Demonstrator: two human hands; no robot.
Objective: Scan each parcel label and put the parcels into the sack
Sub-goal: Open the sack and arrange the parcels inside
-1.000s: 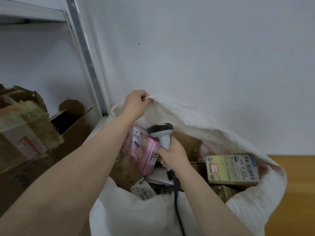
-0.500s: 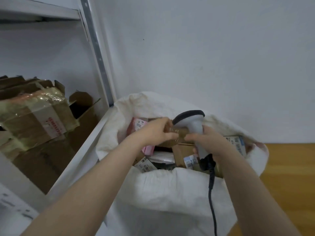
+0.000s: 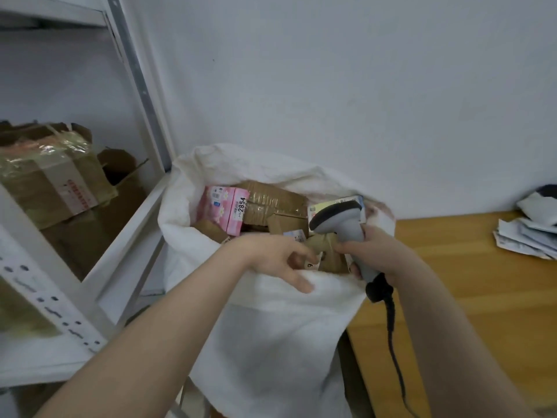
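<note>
Sack [image 3: 271, 342], white woven, stands open-mouthed in the lower centre of the frame, front wall nearest the camera, wedged between white shelving [image 3: 129, 224] on the left and a wooden table [image 3: 467, 297] on the right. Left hand [image 3: 271, 257] hovers over the near rim, fingers loose and spread, gripping nothing; one finger dips over the rim fabric. Right hand [image 3: 379, 254] is wrapped round the handle of a grey scanner [image 3: 343, 224], head pointing left; black cable [image 3: 391, 327] hangs down at lower right. Small brown parcel [image 3: 328, 254] sits between both hands at the sack mouth (contact with the left fingertips: cannot tell). Deeper inside the sack: pink box [image 3: 224, 211] marked 2854, taped brown carton [image 3: 271, 200] beside it, yellowish labelled box [image 3: 316, 208] partly behind the scanner head. Grey-white mailers [image 3: 530, 236] are piled at the right edge on the table. Tape-wrapped cardboard box [image 3: 51, 182] on the shelf, left of frame.
</note>
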